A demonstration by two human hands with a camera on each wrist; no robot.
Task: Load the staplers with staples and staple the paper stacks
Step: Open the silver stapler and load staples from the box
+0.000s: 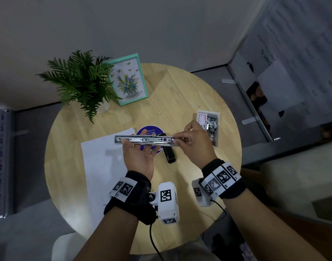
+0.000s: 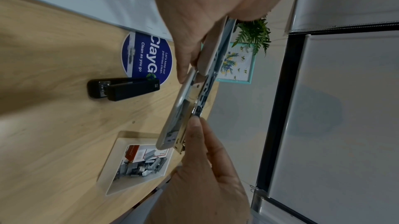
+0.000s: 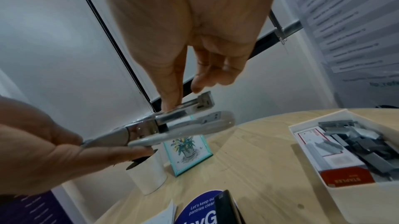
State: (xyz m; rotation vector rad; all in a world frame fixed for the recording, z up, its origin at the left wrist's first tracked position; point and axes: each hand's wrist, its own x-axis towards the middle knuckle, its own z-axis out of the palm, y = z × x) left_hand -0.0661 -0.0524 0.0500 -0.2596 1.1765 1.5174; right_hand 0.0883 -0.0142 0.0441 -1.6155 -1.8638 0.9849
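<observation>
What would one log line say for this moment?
left hand: holds opened white stapler | right hand: pinches its metal staple rail | black stapler: on table | staples tray: right | paper: unstapled

Black stapler (image 3: pixel 226 209) cut off by the lower edge.

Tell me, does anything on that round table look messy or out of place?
Only the white tray at the table's right: loose staple strips lie jumbled over a staple box. The black stapler partly overlaps the blue sticker. Nothing looks damaged.
</observation>
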